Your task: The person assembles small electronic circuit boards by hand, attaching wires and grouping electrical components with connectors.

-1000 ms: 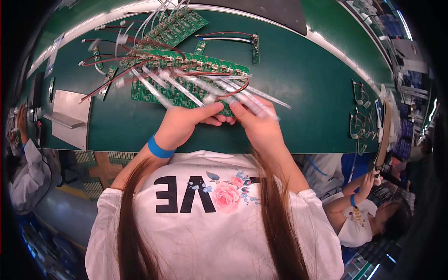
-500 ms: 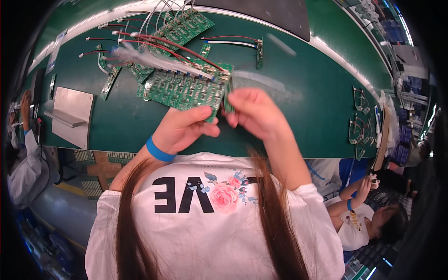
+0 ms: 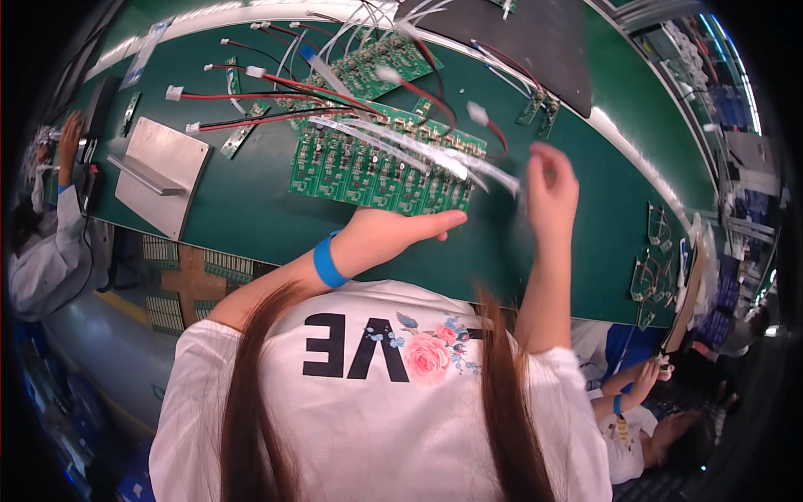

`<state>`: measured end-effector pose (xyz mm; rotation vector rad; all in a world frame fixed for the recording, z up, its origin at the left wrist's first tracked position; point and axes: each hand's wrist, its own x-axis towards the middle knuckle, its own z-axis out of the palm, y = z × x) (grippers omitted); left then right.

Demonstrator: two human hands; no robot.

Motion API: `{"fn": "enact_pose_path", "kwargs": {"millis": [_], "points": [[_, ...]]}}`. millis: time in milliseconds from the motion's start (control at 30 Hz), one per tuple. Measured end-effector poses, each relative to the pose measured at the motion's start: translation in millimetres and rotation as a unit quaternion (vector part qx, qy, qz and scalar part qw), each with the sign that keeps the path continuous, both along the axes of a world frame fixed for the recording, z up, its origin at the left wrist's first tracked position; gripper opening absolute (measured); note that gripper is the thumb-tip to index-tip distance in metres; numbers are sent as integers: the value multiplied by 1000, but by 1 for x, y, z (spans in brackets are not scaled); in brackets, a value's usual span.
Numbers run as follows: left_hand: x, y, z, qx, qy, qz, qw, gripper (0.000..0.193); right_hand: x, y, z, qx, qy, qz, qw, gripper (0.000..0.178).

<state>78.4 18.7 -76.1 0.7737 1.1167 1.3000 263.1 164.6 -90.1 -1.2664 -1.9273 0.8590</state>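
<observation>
My left hand (image 3: 393,237) grips the lower edge of a green circuit board panel (image 3: 351,171), its thumb lying along the near right edge. Red, black and white wires with small white plugs (image 3: 257,73) spring from the panel's upper side, and several at its right are blurred. Just off the right end of the panel is my right hand (image 3: 554,188), fingers curled together and partly smeared. A whitish blur runs beside these fingers; what they hold, if anything, cannot be made out.
Behind lies another wired board panel (image 3: 381,71). Two small wired boards (image 3: 535,109) rest by the dark mat (image 3: 527,50). A metal plate with a bar (image 3: 159,180) stands left; wired pieces (image 3: 652,280) lie right. Co-workers sit at both sides.
My right hand has moved away from the panel's right end, up and to the right. The wires have swung, and the panel in my left hand appears farther right as the view shifted.
</observation>
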Motion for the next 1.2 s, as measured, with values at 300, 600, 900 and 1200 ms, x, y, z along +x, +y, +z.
{"fn": "enact_pose_path", "kwargs": {"millis": [300, 600, 900, 1200], "points": [[8, 1, -20, 157, 232, -20, 960, 31, -16, -92, 3, -403, 418, 24, 814, 19], [3, -8, -6, -100, -126, -23, 987, 19, -13, -88, 10, -439, 368, 80, 816, 11], [-7, -10, -5, -87, -37, 19, 995, 15, -27, -81, 3, -528, 326, 148, 770, 17], [-14, -14, -40, -165, -312, -38, 935, 21, -28, -77, 8, -537, 369, 179, 737, 15]]}}
